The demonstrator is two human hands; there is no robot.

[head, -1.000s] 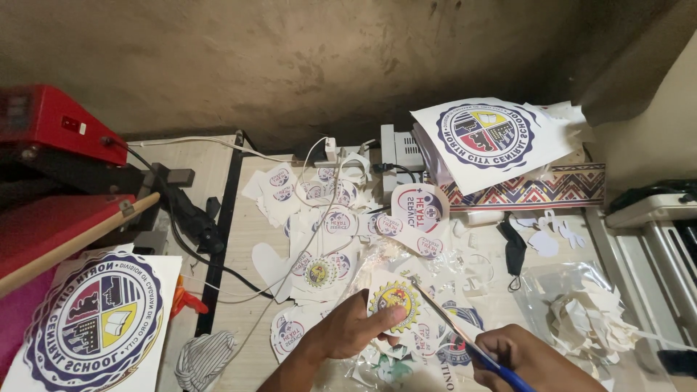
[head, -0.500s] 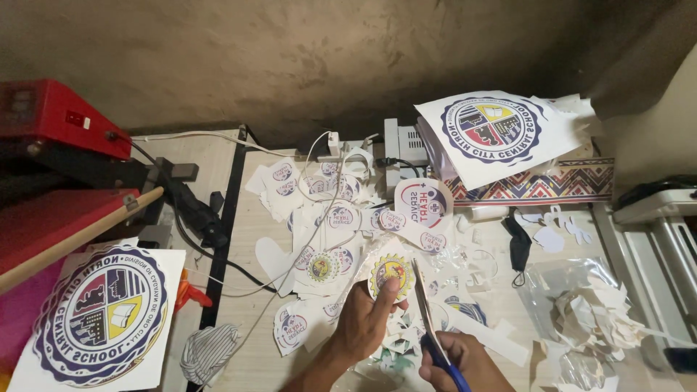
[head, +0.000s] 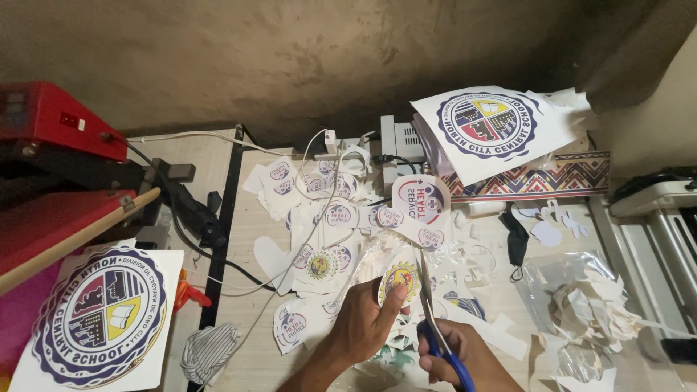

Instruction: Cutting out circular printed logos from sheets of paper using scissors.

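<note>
Both our hands worked low at the table's near edge: our left hand [head: 363, 319] pinched a round yellow printed cutout [head: 400, 280] flat so its rim met the blades, while our right hand [head: 465, 356] gripped the blue-handled scissors [head: 435, 330]. Our wrists were cut off below.

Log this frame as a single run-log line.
left hand: holds round yellow sticker | right hand: works blue-handled scissors at sticker edge | around: cut emblem stickers, paper scraps
</note>
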